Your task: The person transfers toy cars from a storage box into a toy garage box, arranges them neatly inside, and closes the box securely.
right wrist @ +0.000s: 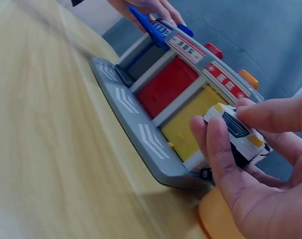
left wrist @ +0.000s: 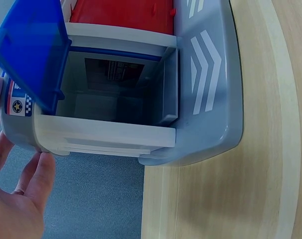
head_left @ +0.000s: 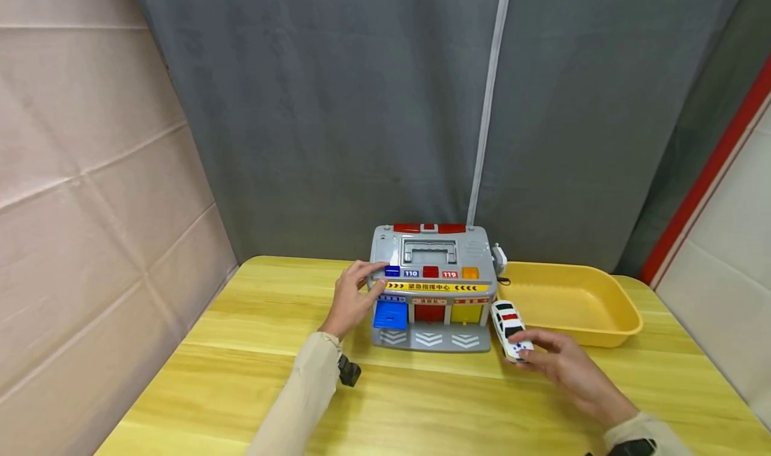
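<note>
A grey toy garage (head_left: 429, 339) with several small doors stands on the table. Its blue door (head_left: 390, 315) is swung up, and in the left wrist view the compartment (left wrist: 116, 94) behind it holds nothing visible. My left hand (head_left: 352, 298) touches the left end of the garage roof, one fingertip right at the blue button (head_left: 392, 270). Right of the garage, my right hand (head_left: 563, 362) holds a white toy police car (head_left: 504, 319) by one end, between thumb and fingers. The right wrist view shows the car's grille end (right wrist: 235, 124) between the fingertips, close before the yellow door (right wrist: 188, 119).
A yellow plastic tray (head_left: 623, 309) sits at the back right, beside the garage. The red door (head_left: 430, 313) in the middle is down. A grey curtain (head_left: 331, 108) hangs behind the wooden table (head_left: 271, 309).
</note>
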`<act>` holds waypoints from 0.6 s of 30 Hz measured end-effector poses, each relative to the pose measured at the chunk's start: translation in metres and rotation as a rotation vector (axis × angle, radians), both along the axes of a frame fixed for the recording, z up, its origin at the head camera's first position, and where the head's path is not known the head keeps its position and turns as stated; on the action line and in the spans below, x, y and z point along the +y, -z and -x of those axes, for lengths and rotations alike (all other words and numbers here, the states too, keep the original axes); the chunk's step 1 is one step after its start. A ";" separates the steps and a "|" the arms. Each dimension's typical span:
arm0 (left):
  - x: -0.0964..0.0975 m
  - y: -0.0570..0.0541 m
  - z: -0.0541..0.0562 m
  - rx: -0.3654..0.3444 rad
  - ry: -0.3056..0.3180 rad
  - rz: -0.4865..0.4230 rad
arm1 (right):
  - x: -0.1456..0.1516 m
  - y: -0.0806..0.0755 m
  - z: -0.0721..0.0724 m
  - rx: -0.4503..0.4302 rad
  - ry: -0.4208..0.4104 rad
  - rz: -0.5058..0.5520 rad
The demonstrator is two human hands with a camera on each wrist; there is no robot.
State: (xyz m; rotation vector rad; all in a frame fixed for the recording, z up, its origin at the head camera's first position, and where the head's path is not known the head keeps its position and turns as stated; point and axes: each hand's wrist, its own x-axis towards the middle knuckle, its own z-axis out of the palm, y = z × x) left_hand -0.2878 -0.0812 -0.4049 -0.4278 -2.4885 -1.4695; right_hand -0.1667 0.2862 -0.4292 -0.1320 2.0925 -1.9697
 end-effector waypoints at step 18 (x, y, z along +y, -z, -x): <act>0.001 0.000 0.000 -0.009 -0.010 -0.001 | -0.035 0.017 0.001 0.001 -0.191 0.095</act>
